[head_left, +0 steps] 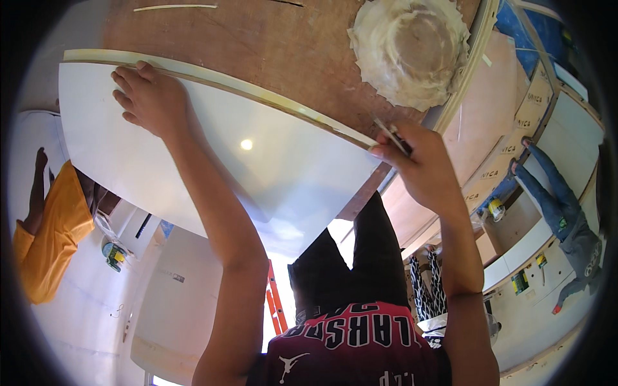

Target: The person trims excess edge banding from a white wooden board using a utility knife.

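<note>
My left hand (147, 96) lies with fingers apart on a glossy white panel (135, 164), its fingertips at the thin pale edge strip (257, 96) along the panel's far side. My right hand (415, 164) is closed round a dark-handled tool with a slim silver blade (387, 128), probably a knife, at the right end of that strip, the thumb touching the edge. Beyond the panel is a brown wooden board (270, 32), with a round, translucent, ragged-rimmed item (409, 51) at upper right.
A person in an orange shirt (55, 231) is at left. A person in grey and blue (573, 244) and patterned trousers (425, 289) of another are at right. An orange ladder (275, 302) stands below. Pink boards (476, 116) and yellow tools (496, 209) show at right.
</note>
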Motion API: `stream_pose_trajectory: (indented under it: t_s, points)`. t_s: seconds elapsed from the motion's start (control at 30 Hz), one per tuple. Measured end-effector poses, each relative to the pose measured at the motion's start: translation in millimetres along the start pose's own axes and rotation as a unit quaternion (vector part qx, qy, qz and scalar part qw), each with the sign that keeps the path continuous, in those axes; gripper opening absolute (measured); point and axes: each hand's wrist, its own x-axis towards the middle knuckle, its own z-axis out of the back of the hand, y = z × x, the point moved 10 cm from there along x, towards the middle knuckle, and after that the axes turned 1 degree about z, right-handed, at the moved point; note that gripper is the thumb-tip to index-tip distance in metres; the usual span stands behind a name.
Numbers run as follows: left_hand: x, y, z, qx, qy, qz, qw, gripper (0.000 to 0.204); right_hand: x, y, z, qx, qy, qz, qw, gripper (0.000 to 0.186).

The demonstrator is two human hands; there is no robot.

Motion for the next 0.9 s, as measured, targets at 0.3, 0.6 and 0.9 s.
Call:
stream_pose_trajectory:
  t_s: [0.3,0.6,0.9]
  points:
    - [-1,2,0,0.008,-0.02,-0.011,1.0,0.063,-26,53,19,0.048,-0.059,0.082,0.994,0.017]
    - [-5,-5,9,-0.033,-0.002,0.007,0.999,0.063,-36,90,68,-0.17,-0.215,0.137,0.952,0.021]
    - [-2,6,23,-0.137,-0.004,0.013,0.99,0.054,-99,11,37,-0.041,-0.31,0.054,0.948,0.031]
